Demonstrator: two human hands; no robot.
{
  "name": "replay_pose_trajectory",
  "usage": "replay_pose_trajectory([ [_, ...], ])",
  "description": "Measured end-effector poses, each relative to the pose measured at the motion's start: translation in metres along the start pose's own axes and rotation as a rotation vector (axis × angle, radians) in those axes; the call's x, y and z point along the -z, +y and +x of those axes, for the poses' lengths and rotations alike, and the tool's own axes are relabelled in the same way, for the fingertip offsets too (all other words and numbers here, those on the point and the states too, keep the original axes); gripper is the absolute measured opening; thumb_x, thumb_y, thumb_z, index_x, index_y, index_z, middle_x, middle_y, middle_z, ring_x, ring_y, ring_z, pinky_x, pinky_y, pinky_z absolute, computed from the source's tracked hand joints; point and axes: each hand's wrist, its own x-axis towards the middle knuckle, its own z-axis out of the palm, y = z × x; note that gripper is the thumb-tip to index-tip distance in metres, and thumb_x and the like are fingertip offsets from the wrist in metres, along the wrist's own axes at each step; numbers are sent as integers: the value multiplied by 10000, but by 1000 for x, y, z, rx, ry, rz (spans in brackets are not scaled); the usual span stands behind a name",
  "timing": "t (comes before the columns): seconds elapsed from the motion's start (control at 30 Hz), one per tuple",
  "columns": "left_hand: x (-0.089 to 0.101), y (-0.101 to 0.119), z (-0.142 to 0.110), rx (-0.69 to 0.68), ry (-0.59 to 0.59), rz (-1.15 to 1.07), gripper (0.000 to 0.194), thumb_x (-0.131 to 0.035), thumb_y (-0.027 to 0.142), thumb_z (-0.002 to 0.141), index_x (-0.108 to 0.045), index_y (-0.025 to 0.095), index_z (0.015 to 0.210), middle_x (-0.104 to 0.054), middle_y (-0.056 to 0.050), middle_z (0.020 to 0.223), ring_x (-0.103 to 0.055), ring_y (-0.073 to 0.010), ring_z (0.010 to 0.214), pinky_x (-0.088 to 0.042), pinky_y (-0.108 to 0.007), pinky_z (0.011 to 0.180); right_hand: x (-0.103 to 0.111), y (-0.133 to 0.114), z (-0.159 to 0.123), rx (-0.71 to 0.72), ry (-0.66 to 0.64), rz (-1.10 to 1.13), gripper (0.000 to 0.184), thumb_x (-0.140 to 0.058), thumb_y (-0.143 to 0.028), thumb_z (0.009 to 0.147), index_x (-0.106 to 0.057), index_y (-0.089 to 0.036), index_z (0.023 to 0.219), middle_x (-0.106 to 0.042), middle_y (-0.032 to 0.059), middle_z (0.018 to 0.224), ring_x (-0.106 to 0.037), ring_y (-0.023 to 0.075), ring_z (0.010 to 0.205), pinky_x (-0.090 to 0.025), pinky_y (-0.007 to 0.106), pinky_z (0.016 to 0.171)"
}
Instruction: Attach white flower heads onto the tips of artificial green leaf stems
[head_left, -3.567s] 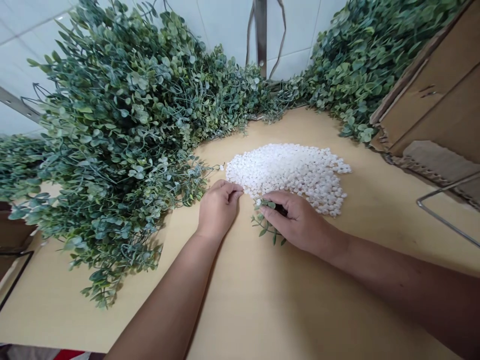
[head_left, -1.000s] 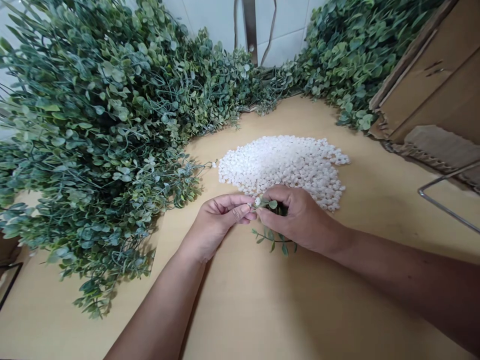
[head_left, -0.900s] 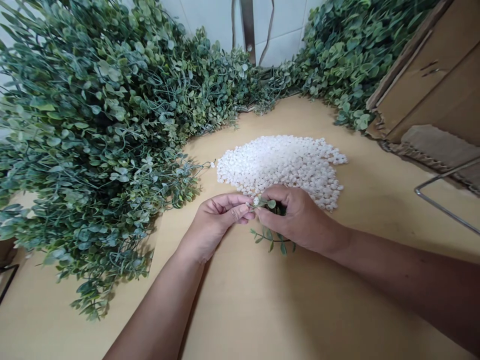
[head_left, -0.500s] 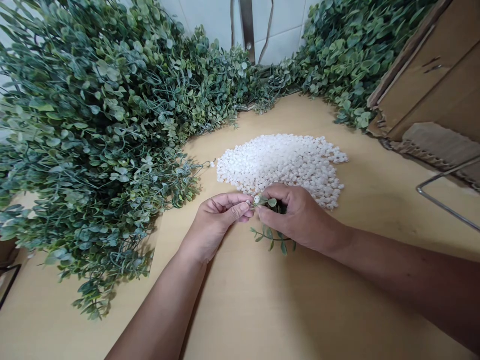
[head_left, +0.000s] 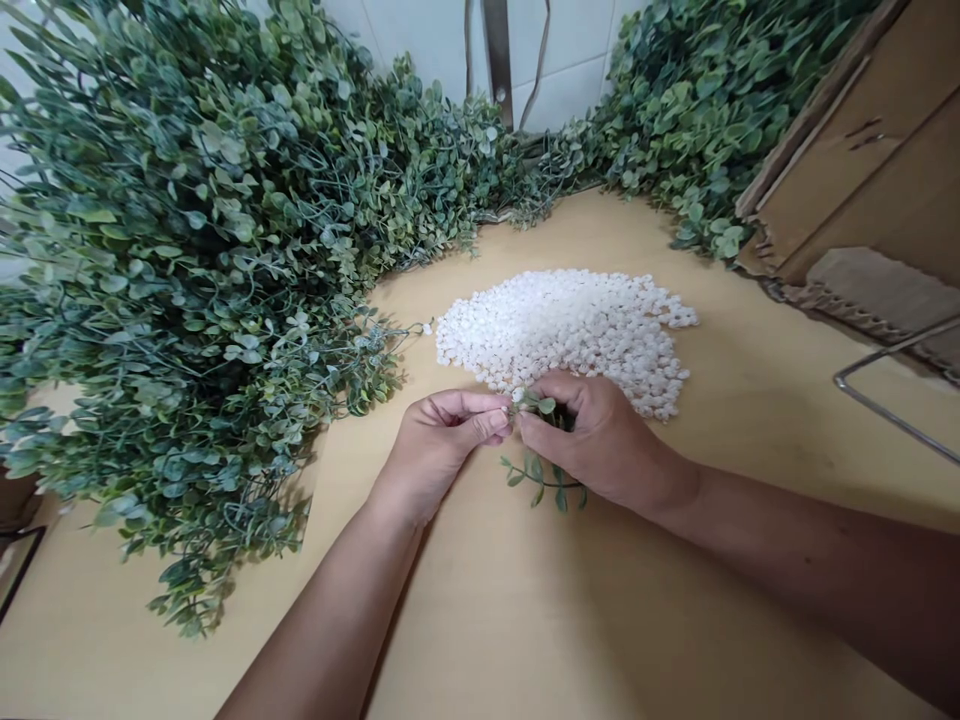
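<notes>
My right hand (head_left: 604,435) is closed on an artificial green leaf sprig (head_left: 561,492), whose lower leaves hang out beneath the fingers. My left hand (head_left: 442,440) meets it fingertip to fingertip, thumb and forefinger pinched at the sprig's tip. Between the two hands shows a small white flower piece (head_left: 517,395); the left fingertips partly cover what they grip there. Just beyond my hands a heap of small white flower pieces (head_left: 555,320) lies on the tabletop (head_left: 480,620).
A big mass of artificial greenery (head_left: 225,220) fills the left side and back. More greenery (head_left: 720,110) stands at the back right, beside a torn cardboard box (head_left: 877,180). A bent metal rod (head_left: 892,410) juts in at the right edge. White tiles (head_left: 562,90) form the wall behind.
Both hands keep their pinch, with only a slight shift of the fingertips. The white piece at the sprig's tip sits a little higher. The view has moved very slightly.
</notes>
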Motion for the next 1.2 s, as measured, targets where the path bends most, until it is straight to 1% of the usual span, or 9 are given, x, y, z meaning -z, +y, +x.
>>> replay_pose_trajectory([
  [0.1, -1, 0, 0, -4, 4, 2, 249, -865, 236, 416, -721, 147, 598, -658, -4, 527, -553, -62, 490, -457, -174, 544, 0, -1, 0, -33, 5, 14, 170, -471, -194, 703, -519, -111, 562, -401, -33, 503, -327, 28, 524, -261, 166, 517],
  [0.3, -3, -1, -1, -12, 20, 37, 242, -860, 223, 416, -707, 134, 581, -648, -5, 516, -534, -66, 472, -452, -190, 519, 2, -4, 3, -48, -7, 81, 233, -482, -223, 699, -394, -136, 501, -272, -58, 472, -255, 9, 473, -214, 156, 456],
  [0.5, -4, -2, -1, -42, 66, 5, 260, -863, 253, 410, -711, 132, 584, -664, -11, 535, -548, -63, 478, -470, -181, 532, 3, -3, 2, 17, -34, 143, 210, -469, -189, 713, -435, -127, 515, -317, -61, 464, -273, 4, 464, -236, 137, 462],
  [0.6, -6, -1, -1, -39, 87, -10, 285, -870, 265, 382, -708, 132, 575, -653, -6, 508, -545, -61, 462, -464, -170, 513, 0, -1, 2, 81, -35, 125, 193, -461, -180, 719, -511, -114, 545, -393, -45, 493, -340, 13, 505, -269, 136, 505],
  [0.7, -6, -1, -2, -31, 91, -5, 275, -865, 267, 404, -710, 134, 587, -649, -4, 498, -543, -55, 460, -458, -156, 508, -2, 1, 3, 110, -31, 111, 196, -460, -198, 727, -526, -111, 564, -427, -34, 526, -380, 21, 543, -286, 142, 537],
  [0.8, -5, 1, -2, -13, 78, 1, 265, -861, 261, 430, -720, 139, 619, -665, -10, 530, -557, -55, 485, -473, -155, 536, -2, 1, 3, 75, -28, 143, 206, -452, -206, 727, -462, -119, 541, -357, -49, 502, -322, 13, 515, -262, 141, 510],
  [0.9, -3, 3, -2, 13, 63, -2, 293, -865, 258, 415, -732, 141, 649, -694, -34, 595, -586, -79, 525, -501, -188, 578, 1, 0, 3, 24, -47, 186, 207, -459, -203, 719, -429, -124, 529, -300, -60, 487, -265, 3, 485, -234, 140, 477],
  [1.0, -2, 3, -2, 18, 56, 13, 299, -862, 262, 419, -739, 141, 663, -703, -49, 623, -597, -95, 541, -510, -212, 596, 2, 0, 3, 2, -62, 192, 194, -465, -203, 710, -447, -121, 536, -291, -59, 493, -262, 2, 485, -227, 140, 470],
  [1.2, -3, -1, 1, -5, 55, 28, 280, -862, 279, 430, -734, 144, 640, -697, -36, 593, -589, -79, 526, -501, -180, 568, -1, 1, 4, -11, -33, 169, 204, -453, -222, 703, -430, -124, 526, -321, -52, 488, -291, 10, 503, -228, 139, 474],
])
